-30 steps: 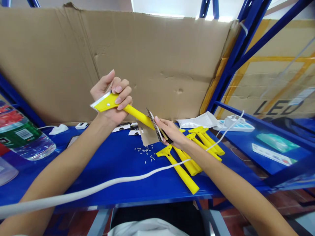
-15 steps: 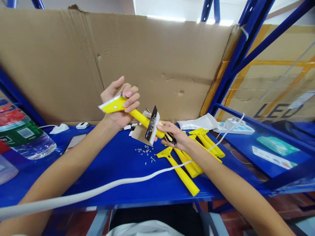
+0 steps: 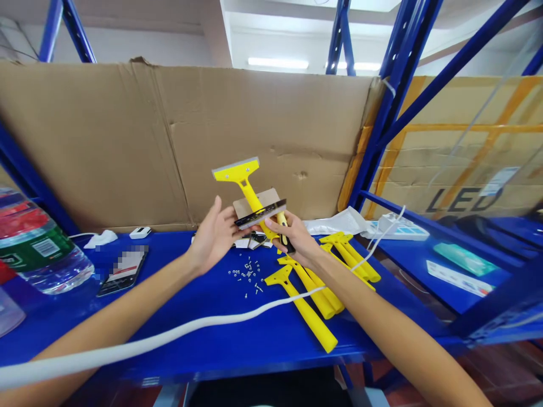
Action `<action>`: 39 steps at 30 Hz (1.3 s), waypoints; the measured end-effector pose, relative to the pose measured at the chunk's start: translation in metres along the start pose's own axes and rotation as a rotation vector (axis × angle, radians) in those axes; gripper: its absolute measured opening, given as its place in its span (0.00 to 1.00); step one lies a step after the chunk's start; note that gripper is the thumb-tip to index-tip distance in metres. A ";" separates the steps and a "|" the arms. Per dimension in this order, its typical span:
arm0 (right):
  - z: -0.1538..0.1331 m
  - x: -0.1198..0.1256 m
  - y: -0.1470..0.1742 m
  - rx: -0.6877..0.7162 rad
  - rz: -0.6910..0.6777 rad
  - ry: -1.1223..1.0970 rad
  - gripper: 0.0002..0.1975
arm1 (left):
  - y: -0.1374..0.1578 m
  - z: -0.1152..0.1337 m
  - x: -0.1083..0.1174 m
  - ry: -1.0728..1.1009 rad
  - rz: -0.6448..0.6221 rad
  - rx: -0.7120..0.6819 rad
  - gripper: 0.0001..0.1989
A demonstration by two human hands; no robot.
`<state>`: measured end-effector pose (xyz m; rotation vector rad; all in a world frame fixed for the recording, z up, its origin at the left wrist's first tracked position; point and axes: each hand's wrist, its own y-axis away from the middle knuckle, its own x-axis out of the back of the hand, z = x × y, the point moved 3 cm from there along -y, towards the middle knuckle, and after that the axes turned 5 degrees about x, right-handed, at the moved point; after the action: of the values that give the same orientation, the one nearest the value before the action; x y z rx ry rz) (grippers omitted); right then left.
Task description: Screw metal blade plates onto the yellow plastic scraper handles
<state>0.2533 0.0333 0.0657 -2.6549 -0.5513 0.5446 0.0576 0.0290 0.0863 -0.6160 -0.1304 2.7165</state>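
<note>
Shelf: a blue shelf [image 3: 190, 316] runs across the view, its front edge close to the person. Bare blue surface lies between the two forearms.
Back edge: a cardboard sheet [image 3: 127, 141] stands upright along the rear, closing the space behind the hands.
Right edge: blue uprights [image 3: 382, 102] rise at the right, with a lower blue ledge beyond them.
Cable: a white cable [image 3: 190, 328] crosses the shelf from the lower left up to a white power strip [image 3: 399, 226] at the right.
Left side: a water bottle [image 3: 38, 249] lies at the far left, and a phone [image 3: 123, 265] lies flat near it.
Scraper: a yellow scraper [image 3: 246, 186] stands raised above the shelf, its wide head up and tilted, with a pale strip along the top edge. The handle runs down into the right hand.
Card: a dark card [image 3: 261, 213] with a brown back crosses the handle, roughly level.
Right hand: the right hand [image 3: 292, 237] is closed around the lower handle; it may also pinch the card, though that is hard to see.
Left hand: the left hand [image 3: 214, 237] is wide open, palm turned toward the card, fingertips just beside its left end; contact is unclear.
Screws: small screws [image 3: 248, 274] lie scattered below the hands.
Pile: more yellow scrapers [image 3: 322, 282] lie flat just under the right wrist.
</note>
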 end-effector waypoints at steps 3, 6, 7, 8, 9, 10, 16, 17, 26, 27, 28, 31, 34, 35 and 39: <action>0.003 -0.006 0.004 -0.060 -0.001 0.049 0.31 | 0.025 -0.025 0.006 -0.011 0.044 -0.021 0.35; 0.008 -0.012 0.010 -0.117 -0.037 0.122 0.32 | 0.037 -0.033 0.011 -0.109 0.098 -0.104 0.25; 0.009 -0.014 0.011 -0.127 -0.049 0.150 0.31 | 0.037 -0.033 0.013 -0.125 0.114 -0.120 0.23; 0.009 -0.014 0.012 -0.134 -0.063 0.174 0.31 | 0.037 -0.033 0.015 -0.125 0.131 -0.128 0.23; 0.009 -0.015 0.012 -0.141 -0.082 0.192 0.30 | 0.035 -0.033 0.018 -0.108 0.151 -0.130 0.22; 0.010 -0.015 0.013 -0.148 -0.105 0.204 0.30 | 0.034 -0.033 0.021 -0.087 0.171 -0.130 0.22; 0.010 -0.009 0.012 -0.254 -0.222 0.260 0.31 | 0.028 -0.023 0.031 0.002 0.241 -0.177 0.18; 0.011 -0.008 0.012 -0.268 -0.235 0.271 0.31 | 0.028 -0.020 0.032 0.012 0.252 -0.197 0.18; 0.016 -0.011 0.018 -0.380 -0.344 0.427 0.29 | 0.027 -0.003 0.044 -0.014 0.314 -0.272 0.17; 0.016 -0.012 0.018 -0.379 -0.341 0.418 0.30 | 0.028 -0.003 0.042 -0.025 0.304 -0.257 0.17; 0.016 -0.014 0.018 -0.372 -0.345 0.396 0.30 | 0.029 -0.004 0.040 -0.039 0.293 -0.241 0.18; 0.013 -0.018 0.019 -0.330 -0.357 0.322 0.29 | 0.033 -0.009 0.031 -0.086 0.264 -0.200 0.19; 0.008 -0.020 0.018 -0.284 -0.349 0.297 0.32 | 0.038 -0.013 0.023 -0.133 0.237 -0.174 0.19; 0.007 -0.020 0.018 -0.272 -0.344 0.295 0.33 | 0.040 -0.014 0.022 -0.144 0.230 -0.169 0.20; 0.005 -0.021 0.019 -0.271 -0.352 0.291 0.35 | 0.042 -0.015 0.020 -0.160 0.221 -0.165 0.21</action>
<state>0.2393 0.0093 0.0596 -2.7203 -1.0304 -0.0224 0.0338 -0.0029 0.0574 -0.4814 -0.3490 2.9907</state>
